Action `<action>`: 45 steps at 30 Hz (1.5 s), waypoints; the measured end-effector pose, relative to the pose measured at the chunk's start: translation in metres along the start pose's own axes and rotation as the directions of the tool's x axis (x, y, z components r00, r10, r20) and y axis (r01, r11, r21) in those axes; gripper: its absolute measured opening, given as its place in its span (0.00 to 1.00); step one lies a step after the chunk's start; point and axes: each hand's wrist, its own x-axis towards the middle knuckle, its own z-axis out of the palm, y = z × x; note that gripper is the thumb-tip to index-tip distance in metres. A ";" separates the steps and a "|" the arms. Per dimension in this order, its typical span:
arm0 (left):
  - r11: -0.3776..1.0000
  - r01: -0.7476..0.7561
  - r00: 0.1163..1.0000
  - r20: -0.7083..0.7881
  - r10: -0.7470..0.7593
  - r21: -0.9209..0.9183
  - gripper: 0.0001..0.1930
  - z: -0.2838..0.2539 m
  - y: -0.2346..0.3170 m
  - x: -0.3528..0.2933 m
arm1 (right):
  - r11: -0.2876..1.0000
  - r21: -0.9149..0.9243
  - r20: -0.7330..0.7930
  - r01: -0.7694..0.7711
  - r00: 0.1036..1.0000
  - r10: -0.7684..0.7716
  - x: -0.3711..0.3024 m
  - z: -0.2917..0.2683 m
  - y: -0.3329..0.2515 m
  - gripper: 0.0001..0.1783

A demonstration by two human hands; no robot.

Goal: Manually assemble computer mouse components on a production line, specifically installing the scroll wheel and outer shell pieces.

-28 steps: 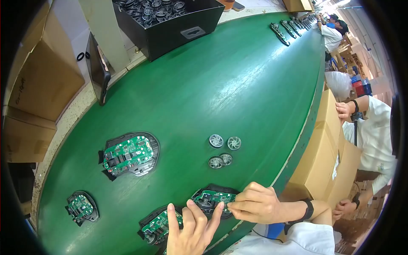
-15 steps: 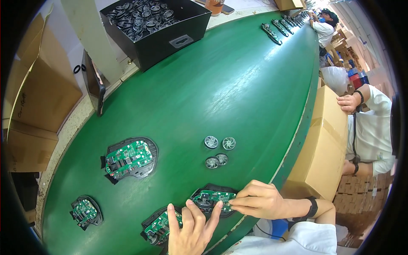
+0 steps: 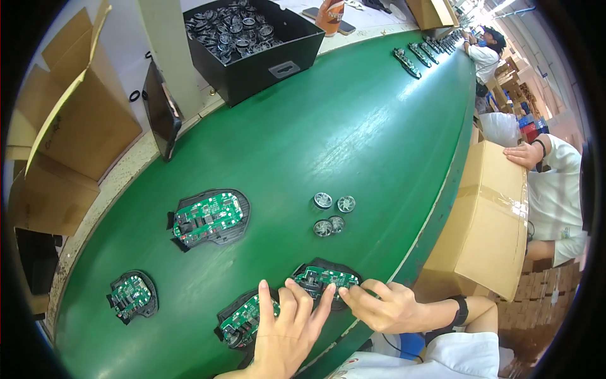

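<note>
A computer mouse base with a green circuit board [image 3: 327, 276] lies at the near edge of the green work surface. My left hand [image 3: 287, 322] grips it, index fingertip at the board's left end and thumb on its near side, other fingers spread. At the board's right end the bent fingers of my right hand [image 3: 385, 307] hold it with thumb and index close together. Partly behind my left hand is a second mouse base [image 3: 243, 321], with a dark wheel at its near end. Several small spoked wheels [image 3: 323, 201] lie just beyond.
Two more mouse bases, one larger-looking [image 3: 209, 218] and one farther left [image 3: 131, 297], lie on the green surface [image 3: 265, 151]. A black bin [image 3: 265, 72] of wheels stands at the back. Several assemblies [image 3: 407, 63] line the far end. At right, a co-worker's hand [image 3: 525, 155] rests on a carton [image 3: 486, 208].
The view has shifted slightly, moving most things a little to the right. My right fingers have curled more and pulled in at the board's right end; my left hand keeps its hold.
</note>
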 end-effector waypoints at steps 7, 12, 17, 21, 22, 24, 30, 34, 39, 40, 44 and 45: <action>0.921 0.200 0.971 -0.056 -0.231 -0.336 0.41 -0.029 -0.032 -0.026 | 0.878 0.334 -0.055 -0.343 0.923 0.382 -0.004 -0.010 0.022 0.22; 0.898 0.321 0.944 0.027 -0.329 -0.302 0.41 -0.033 -0.044 -0.064 | 0.844 0.401 0.107 -0.355 0.934 0.342 -0.008 -0.007 0.015 0.48; 0.930 0.294 0.955 0.028 -0.296 -0.220 0.37 -0.015 -0.037 -0.060 | 0.901 0.344 0.052 -0.264 0.963 0.263 -0.005 0.010 0.006 0.52; 0.966 0.226 0.973 -0.012 -0.230 -0.128 0.39 0.002 -0.047 -0.060 | 0.885 0.400 0.009 -0.238 0.967 0.256 -0.010 0.015 0.002 0.45; 0.967 0.229 0.973 -0.006 -0.231 -0.114 0.38 0.004 -0.050 -0.063 | 0.883 0.412 -0.016 -0.227 0.967 0.256 -0.008 0.013 0.003 0.45; 0.969 0.232 0.972 -0.023 -0.235 -0.079 0.37 -0.002 -0.056 -0.072 | 0.883 0.424 -0.090 -0.203 0.960 0.264 0.005 0.003 0.012 0.45; 0.985 0.110 0.993 -0.020 -0.114 -0.134 0.32 0.005 -0.064 -0.055 | 0.718 0.319 -0.165 -0.619 0.710 0.685 0.070 0.019 0.152 0.41; 0.996 -0.077 0.997 -0.017 0.076 -0.052 0.30 0.000 -0.058 -0.029 | 0.583 0.316 -0.118 -0.748 0.579 0.807 0.086 0.068 0.226 0.45; 0.969 -0.248 0.963 -0.107 0.247 -0.003 0.29 0.009 -0.063 -0.020 | 0.664 0.374 -0.250 -0.648 0.618 0.745 0.101 0.088 0.223 0.41; 0.973 -0.229 0.970 -0.090 0.227 -0.011 0.29 0.011 -0.066 -0.027 | 0.755 0.322 -0.319 -0.572 0.685 0.655 0.103 0.083 0.202 0.36; 0.980 -0.030 0.992 -0.126 0.005 -0.196 0.29 0.004 -0.074 -0.047 | 0.677 0.481 0.054 -0.557 0.790 0.611 0.087 0.033 0.109 0.32; 0.949 0.020 0.991 -0.116 -0.060 -0.316 0.29 0.001 -0.074 -0.048 | 0.584 0.499 0.193 -0.640 0.739 0.646 0.085 0.027 0.090 0.30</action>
